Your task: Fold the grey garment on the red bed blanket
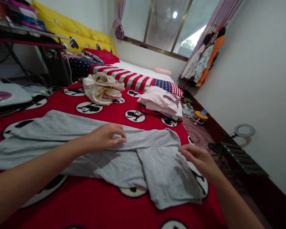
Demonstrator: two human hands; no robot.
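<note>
A light grey knit garment (124, 165) lies spread across a red blanket, with two long parts stretching to the left. At its right end, a squarish section (169, 181) is folded at an angle toward me. My right hand (197, 157) pinches the garment's edge at the upper right corner of that section. Over the middle of the cloth is my left hand (109, 136), its fingers curved and a gap showing between thumb and fingertips. No cloth shows between them. Whether its underside touches the garment is hard to tell.
The red blanket (105, 206) has round monkey-figure patches. Beyond the garment sit a crumpled cream cloth (102, 87) and a stack of folded clothes (162, 100). A striped bed (133, 78) lies behind. At right are a dark folding stool (240, 159) and a ring light (244, 130).
</note>
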